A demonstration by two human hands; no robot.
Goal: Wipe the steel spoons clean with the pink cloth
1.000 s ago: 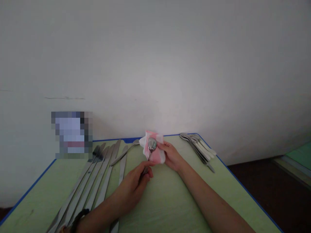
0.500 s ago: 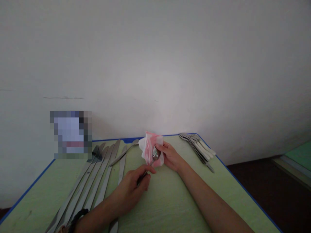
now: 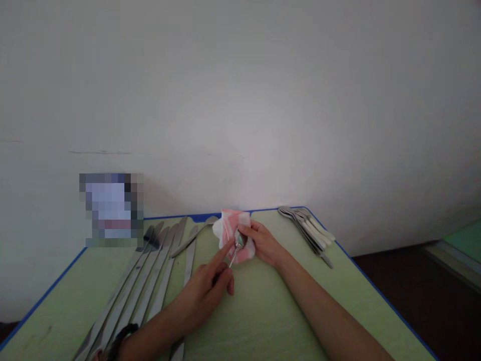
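A metal spoon [image 3: 239,245] is held over the middle of the table, its bowl against a pink and white cloth [image 3: 232,225]. My left hand [image 3: 214,278] is closed round the spoon's handle, with the index finger stretched along toward the bowl. Behind the bowl, my right hand [image 3: 261,240] grips the cloth, its thumb at the bowl's upper edge. The fingers of that hand are partly hidden by the cloth. Another spoon [image 3: 195,238] lies just left of the cloth, across the tips of the table knives [image 3: 150,281].
Several spoons and white-handled pieces of cutlery [image 3: 306,228] lie stacked at the back right of the green, blue-edged table [image 3: 278,311]. A blurred-out object [image 3: 112,208] stands at the back left. The wall [image 3: 240,100] rises directly behind the table.
My left index finger has straightened toward the spoon's bowl. The spoon has turned in my hands, and the cloth has shifted slightly down and left.
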